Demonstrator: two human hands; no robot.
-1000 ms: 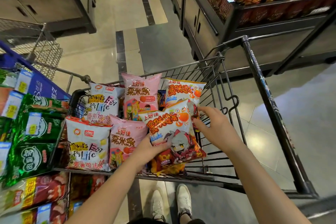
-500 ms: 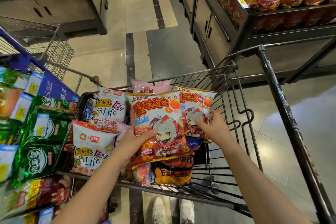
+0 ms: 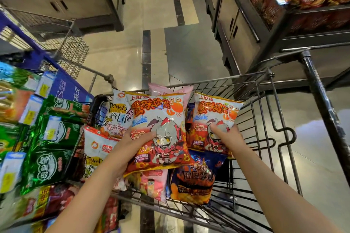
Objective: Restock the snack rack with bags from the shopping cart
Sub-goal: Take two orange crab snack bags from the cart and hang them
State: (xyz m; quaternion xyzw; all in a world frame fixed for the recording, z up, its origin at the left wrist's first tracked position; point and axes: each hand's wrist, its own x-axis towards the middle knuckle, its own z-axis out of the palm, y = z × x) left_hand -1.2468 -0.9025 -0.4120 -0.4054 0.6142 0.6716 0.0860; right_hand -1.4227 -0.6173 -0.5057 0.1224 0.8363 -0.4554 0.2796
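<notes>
Orange-and-white crab-print snack bag [image 3: 157, 130] sat gripped in my left hand [image 3: 132, 143], thumb pressed across its front, raised above the black wire shopping cart [image 3: 265, 119] at the frame's centre. My right hand [image 3: 227, 136] pinched a second matching crab-print bag [image 3: 214, 115] just right of the first, fingers on its lower front. Below both lay a dark blue chip bag [image 3: 193, 179] inside the cart. Green foil packets [image 3: 53, 147] filled the snack rack [image 3: 64, 89] at the left edge.

White bag [image 3: 117, 117] reads "Powers for Life"; blue bag [image 3: 193, 181] "上好佳".
</notes>
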